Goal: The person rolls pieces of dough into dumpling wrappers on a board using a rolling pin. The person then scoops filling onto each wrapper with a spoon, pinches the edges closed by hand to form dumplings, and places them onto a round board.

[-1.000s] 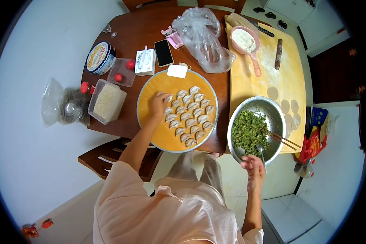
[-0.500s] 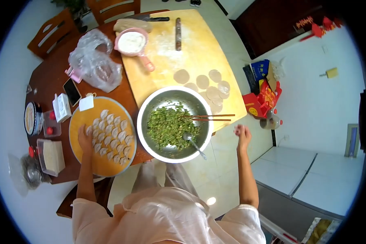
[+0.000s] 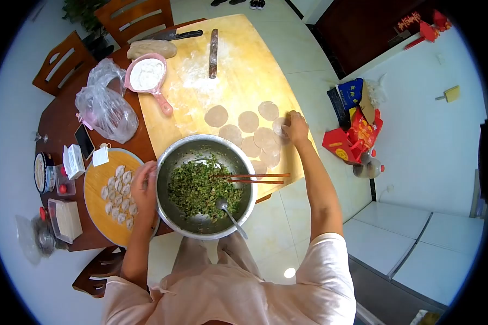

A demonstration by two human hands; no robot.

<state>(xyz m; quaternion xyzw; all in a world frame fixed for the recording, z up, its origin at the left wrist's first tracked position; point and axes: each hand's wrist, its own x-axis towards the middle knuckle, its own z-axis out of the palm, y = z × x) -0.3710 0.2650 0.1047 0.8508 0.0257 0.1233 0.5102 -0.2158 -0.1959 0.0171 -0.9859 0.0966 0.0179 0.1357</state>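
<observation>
In the head view, the right hand (image 3: pixel 295 128), a moment ago in mid-air, has come to the dough circles (image 3: pixel 248 121) right of centre, on the yellow board (image 3: pixel 187 105). Its fingertips meet the outermost circle; whether they pinch it I cannot tell. The left hand (image 3: pixel 143 183) has left the dumplings (image 3: pixel 119 171) at lower left and sits loosely open, seemingly empty, beside the bowl (image 3: pixel 230 157). Attention seems to have shifted from folded pieces to flat ones.
</observation>
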